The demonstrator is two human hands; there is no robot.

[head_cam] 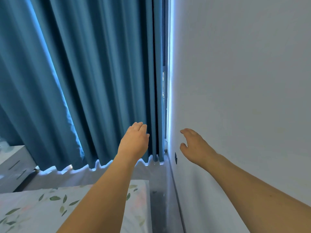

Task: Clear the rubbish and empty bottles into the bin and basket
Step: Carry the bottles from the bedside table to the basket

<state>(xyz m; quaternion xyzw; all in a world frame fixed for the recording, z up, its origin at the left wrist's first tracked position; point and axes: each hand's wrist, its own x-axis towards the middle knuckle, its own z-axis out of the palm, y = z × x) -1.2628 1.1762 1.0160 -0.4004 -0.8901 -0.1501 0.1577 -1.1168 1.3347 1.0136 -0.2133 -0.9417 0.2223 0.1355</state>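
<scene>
1. Nearest the camera, at lower left, lies a white bedsheet printed with green leaves (pixel 33 207); two bare forearms reach forward above it.
2. Beyond it, the left hand (pixel 134 140) hovers in front of a long teal pleated fabric curtain (pixel 84 81), fingers relaxed and together, holding nothing; the right hand (pixel 195 145) hovers near a plain white wall (pixel 244 81), fingers loosely spread, empty.
3. At far left stands a white drawer cabinet with dark handles (pixel 13 169); no rubbish, bottles, bin or basket are in view.
</scene>
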